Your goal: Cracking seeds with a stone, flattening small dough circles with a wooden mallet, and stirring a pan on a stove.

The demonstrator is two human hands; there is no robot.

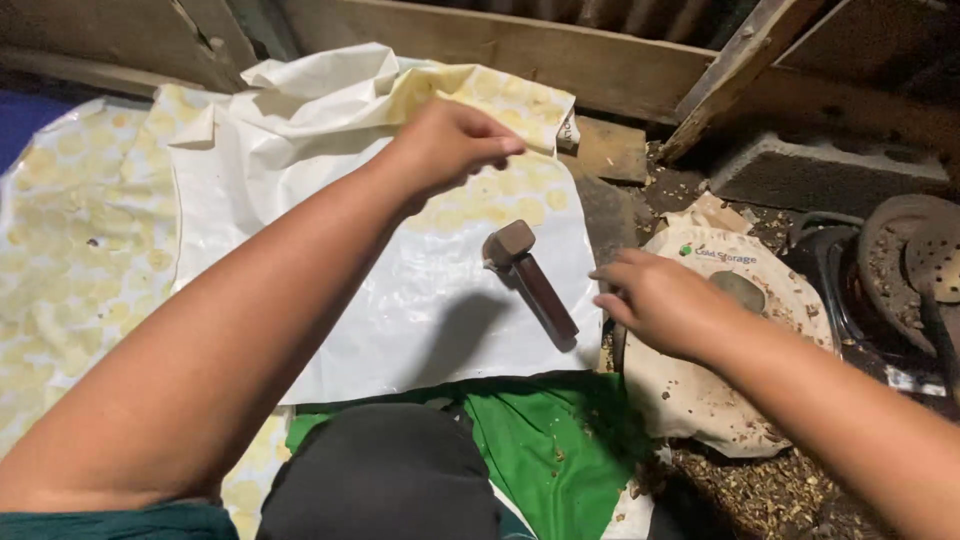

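A small wooden mallet (pixel 530 278) with a dark reddish handle lies on a white plastic sheet (pixel 400 300) printed with pale yellow circles. My left hand (pixel 450 145) hovers above the sheet's far part, fingers curled loosely with nothing visible in them. My right hand (pixel 655 300) hangs just right of the mallet's handle, fingers spread and empty, over the edge of a dirty round white lid (pixel 720 390).
A green cloth (pixel 540 440) and my dark-clad knee (pixel 385 475) lie below the sheet. Wooden beams (pixel 560 50) and a concrete block (pixel 820 170) stand behind. Rusty metal discs (pixel 915 260) sit at the right, with husk debris (pixel 760 490) on the ground.
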